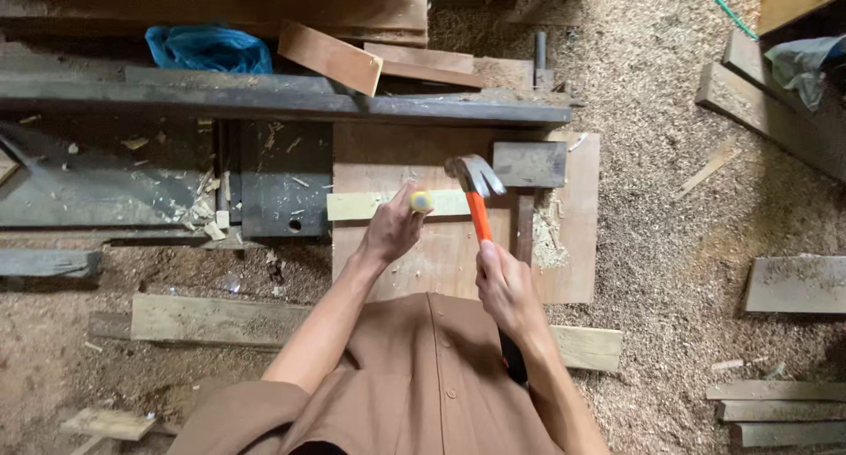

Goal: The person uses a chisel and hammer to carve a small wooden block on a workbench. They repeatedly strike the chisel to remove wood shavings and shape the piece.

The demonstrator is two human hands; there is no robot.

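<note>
The right hand (504, 288) is closed around the orange handle of a claw hammer (476, 191), whose steel head is raised just above the pale wooden strip (366, 206) lying across the brown plywood board (573, 244). The left hand (392, 230) grips a yellow-handled chisel (422, 201) with its fingers (398, 210) wrapped shut, holding the tool upright on the strip, just left of the hammer head. A dark wooden block (530, 163) rests on the board beside the hammer head, and sawdust (652, 199) covers the floor around it.
</note>
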